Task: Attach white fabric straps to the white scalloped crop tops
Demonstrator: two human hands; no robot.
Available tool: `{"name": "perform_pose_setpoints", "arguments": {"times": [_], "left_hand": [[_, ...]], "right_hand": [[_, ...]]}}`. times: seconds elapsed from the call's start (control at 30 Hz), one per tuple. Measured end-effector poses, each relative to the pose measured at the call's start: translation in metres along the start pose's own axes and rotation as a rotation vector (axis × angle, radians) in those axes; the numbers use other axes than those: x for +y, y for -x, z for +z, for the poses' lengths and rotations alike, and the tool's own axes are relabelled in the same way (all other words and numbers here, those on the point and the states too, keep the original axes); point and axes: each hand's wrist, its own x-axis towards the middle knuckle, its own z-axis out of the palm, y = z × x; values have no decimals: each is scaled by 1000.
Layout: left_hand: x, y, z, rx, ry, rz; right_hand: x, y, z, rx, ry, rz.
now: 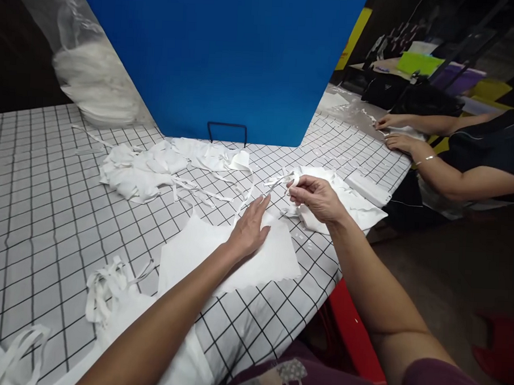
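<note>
A flat white fabric piece (pixel 275 256) with thin straps at its top lies in front of me. My left hand (pixel 250 226) rests on it, open, palm down with the fingers stretched out. Farther right, my right hand (pixel 316 198) pinches a narrow white fabric strap (pixel 295 180) between thumb and fingers. Beneath and behind that hand spreads a loose heap of white fabric pieces (pixel 359 202). Whether the pinched strap belongs to a piece in this heap, I cannot tell.
Another strapped white pile (pixel 142 170) lies beyond my left hand; more white pieces (pixel 108 294) lie near my left arm. A blue board (pixel 228 61) stands at the back of the checked tablecloth (pixel 34 217). At right, a co-worker's hands (pixel 396 133) handle white material.
</note>
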Motion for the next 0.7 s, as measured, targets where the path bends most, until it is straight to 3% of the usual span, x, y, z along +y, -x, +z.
{"name": "perform_pose_setpoints", "arguments": {"times": [0.1,0.2,0.3,0.4,0.53,0.6,0.7], "left_hand": [[3,6,-9,44,111,-74],[7,10,-17,-11,345,-171],[10,8,-22,-20,434,-249],[11,3,-25,-10,337,-246],[13,-6,-30,-32,44,-159],[14,-10,-32,-70,-94,-115],[16,-13,-34,-126,-178,-118]], "right_hand": [[25,2,13,-65,5,43],[51,11,26,-114,-3,30],[62,18,31,-145,52,34],[57,20,29,-118,267,-12],[43,19,27,27,729,-395],[41,17,28,-101,842,-535],[45,16,30,-258,896,-524]]}}
